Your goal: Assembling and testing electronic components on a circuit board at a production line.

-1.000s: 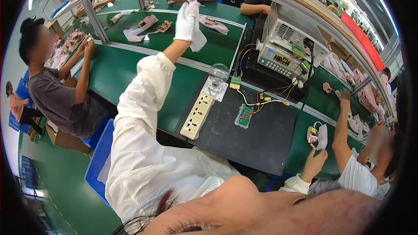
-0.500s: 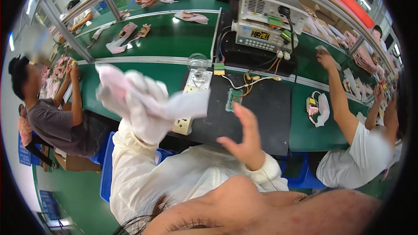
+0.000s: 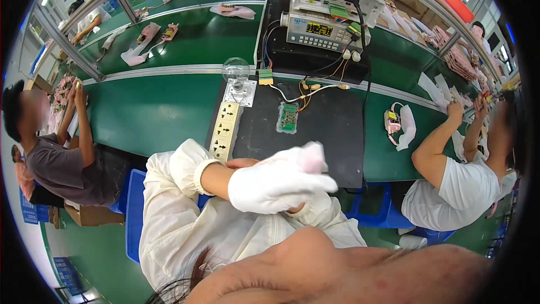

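Note:
My left hand (image 3: 275, 183), in a white glove, is in front of my body near the bench edge. Its fingers are closed around a pink wrapped piece (image 3: 312, 157), of which only a soft pink end shows above the glove. Behind and under the glove is my bare right hand (image 3: 242, 162); a strip of skin shows above the glove's wrist, and its fingers are mostly hidden. Beyond my hands, a small green circuit board (image 3: 288, 117) lies on the black mat (image 3: 332, 146). A cream power strip (image 3: 225, 132) and a clear bulb (image 3: 235, 70) in a white socket stand to its left.
Stacked test instruments (image 3: 320, 31) with cables stand at the back. A green terminal connector (image 3: 265, 76) sits by the rail. Pink-wrapped assemblies lie on the right bench (image 3: 394, 122) and far shelf (image 3: 145, 39). Co-workers sit left (image 3: 73, 157) and right (image 3: 458, 186).
My left hand has swung right and down from over the power strip, carrying the pink wrapped piece. The right hand, open before, is now mostly behind it. The right co-worker's raised arm has lowered.

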A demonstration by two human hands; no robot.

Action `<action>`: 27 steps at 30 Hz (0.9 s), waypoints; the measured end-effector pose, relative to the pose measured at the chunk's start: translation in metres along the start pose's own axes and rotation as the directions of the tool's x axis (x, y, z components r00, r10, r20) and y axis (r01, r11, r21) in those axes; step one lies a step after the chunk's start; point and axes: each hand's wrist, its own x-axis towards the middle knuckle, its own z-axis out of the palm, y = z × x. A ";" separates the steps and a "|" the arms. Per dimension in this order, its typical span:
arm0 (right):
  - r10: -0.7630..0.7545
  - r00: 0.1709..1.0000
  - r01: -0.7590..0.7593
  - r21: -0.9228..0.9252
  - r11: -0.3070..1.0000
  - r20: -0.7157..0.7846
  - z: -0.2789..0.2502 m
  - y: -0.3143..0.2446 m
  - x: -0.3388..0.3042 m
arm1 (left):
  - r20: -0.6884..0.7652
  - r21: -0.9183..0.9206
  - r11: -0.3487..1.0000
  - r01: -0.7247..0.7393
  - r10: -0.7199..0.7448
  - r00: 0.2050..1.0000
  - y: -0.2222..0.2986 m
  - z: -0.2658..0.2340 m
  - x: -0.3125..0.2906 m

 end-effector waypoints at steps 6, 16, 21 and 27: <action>0.029 0.777 0.142 0.219 0.965 -0.629 0.011 0.006 -0.026 | 0.359 0.071 0.997 0.021 -0.045 0.932 0.006 -0.019 0.010; 0.015 0.972 0.070 0.351 0.934 -0.233 -0.046 0.010 -0.013 | 0.568 -0.195 0.271 0.943 -0.752 0.334 -0.059 -0.034 -0.062; -0.090 0.995 0.070 0.382 0.922 0.036 -0.034 0.010 -0.019 | 0.727 -0.343 -0.012 0.939 -0.636 0.258 -0.062 -0.023 -0.080; -0.204 0.953 0.186 0.097 0.978 0.224 -0.033 0.004 -0.012 | 0.702 -0.237 0.176 0.955 -0.649 0.293 -0.060 -0.028 -0.093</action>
